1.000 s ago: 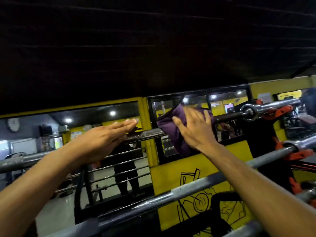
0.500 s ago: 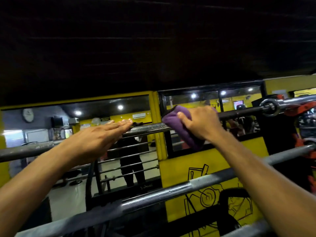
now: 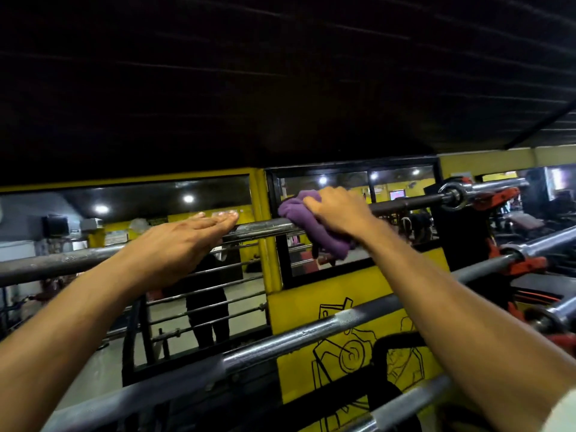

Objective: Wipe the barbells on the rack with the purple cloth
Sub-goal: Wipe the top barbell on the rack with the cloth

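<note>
The top barbell (image 3: 261, 227) runs across the view at chest height, dark steel with a chrome collar at its right end. My right hand (image 3: 338, 210) grips the purple cloth (image 3: 311, 227), which is wrapped around this bar right of centre. My left hand (image 3: 184, 241) lies flat on the same bar further left, fingers straight and pointing right. A second barbell (image 3: 311, 332) slants across below my forearms, and a third barbell (image 3: 405, 406) shows at the bottom right.
Red rack hooks (image 3: 526, 263) carry the bar ends at the right. Behind the bars stand a yellow wall panel (image 3: 311, 300) with black drawings and mirrors (image 3: 124, 213) showing the gym. A dark ceiling fills the upper half.
My right hand went from spread over the cloth to closed around cloth and bar. The left hand has stayed flat on the bar. The view shifted slightly.
</note>
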